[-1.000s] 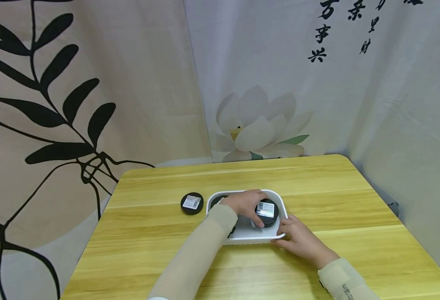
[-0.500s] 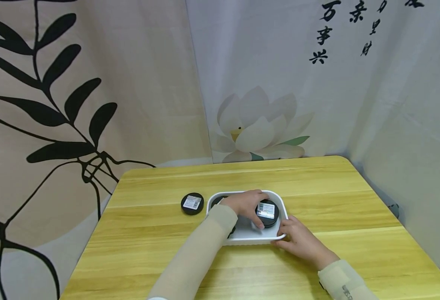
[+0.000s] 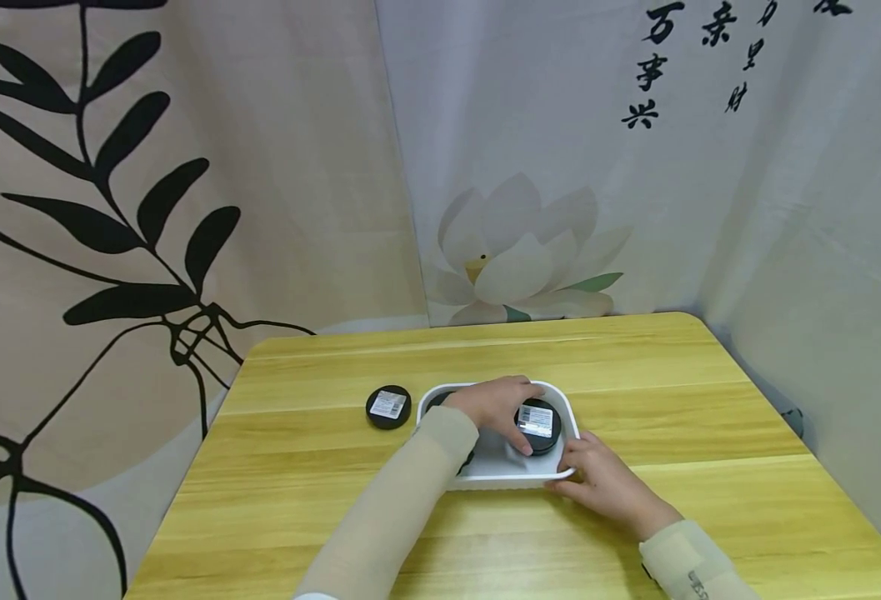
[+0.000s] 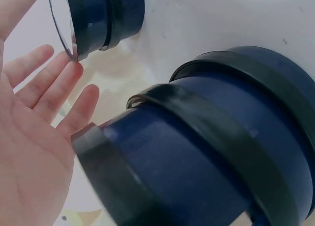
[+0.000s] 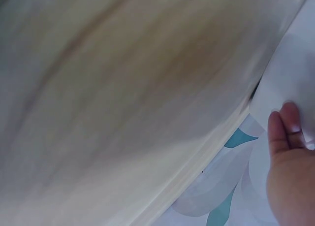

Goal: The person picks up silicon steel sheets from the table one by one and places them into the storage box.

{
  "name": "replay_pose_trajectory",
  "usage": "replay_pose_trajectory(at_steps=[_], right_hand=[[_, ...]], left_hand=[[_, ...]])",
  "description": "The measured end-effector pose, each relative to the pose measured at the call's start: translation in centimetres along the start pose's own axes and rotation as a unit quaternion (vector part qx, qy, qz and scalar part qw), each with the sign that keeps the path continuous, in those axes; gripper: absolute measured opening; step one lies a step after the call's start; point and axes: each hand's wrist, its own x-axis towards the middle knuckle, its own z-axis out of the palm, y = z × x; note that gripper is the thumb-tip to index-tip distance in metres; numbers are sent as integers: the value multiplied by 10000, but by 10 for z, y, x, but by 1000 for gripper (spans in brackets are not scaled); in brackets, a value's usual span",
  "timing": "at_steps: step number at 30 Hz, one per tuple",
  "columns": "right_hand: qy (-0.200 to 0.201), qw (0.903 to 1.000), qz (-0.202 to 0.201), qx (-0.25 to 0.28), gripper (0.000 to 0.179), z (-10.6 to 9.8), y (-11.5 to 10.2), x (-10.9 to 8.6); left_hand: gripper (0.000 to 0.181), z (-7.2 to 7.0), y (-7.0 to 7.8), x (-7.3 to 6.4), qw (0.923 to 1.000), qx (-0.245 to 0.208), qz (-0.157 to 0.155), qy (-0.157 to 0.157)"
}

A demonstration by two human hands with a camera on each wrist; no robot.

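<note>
In the head view, my left hand (image 3: 491, 407) reaches into a white bin (image 3: 496, 482) and holds a round black container (image 3: 536, 422) with a white label, thumb and fingers at opposite sides of its rim. Seen from the left wrist, the fingers (image 4: 59, 85) touch the edge of that dark cylinder (image 4: 106, 19). More dark blue cylinders with black bands (image 4: 197, 132) lie close beside the palm. My right hand (image 3: 607, 483) grips the bin's near right corner; the right wrist view shows its fingertips against the white wall (image 5: 290, 63). The left forearm partly hides other containers in the bin.
Left of the bin, another round black container (image 3: 388, 407) with a white label rests on the wooden table (image 3: 297, 500). Behind the table hangs a printed curtain (image 3: 320, 167), and a pale curtain (image 3: 823, 250) borders the right side.
The head view has shifted slightly. Both hands keep their places on the round container and the bin, with no other visible change.
</note>
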Motion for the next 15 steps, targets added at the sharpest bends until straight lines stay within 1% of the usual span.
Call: replay_pose_trajectory(at_steps=[3, 10, 15], right_hand=[[33, 10000, -54, -5, 11, 0, -1, 0], [157, 9997, -175, -13, 12, 0, -1, -1], [193, 9995, -230, -4, 13, 0, -2, -1]], left_hand=[[100, -1, 0, -2, 10000, 9, 13, 20], [93, -8, 3, -7, 9997, 88, 176, 113], [92, -12, 6, -9, 9997, 103, 215, 114]])
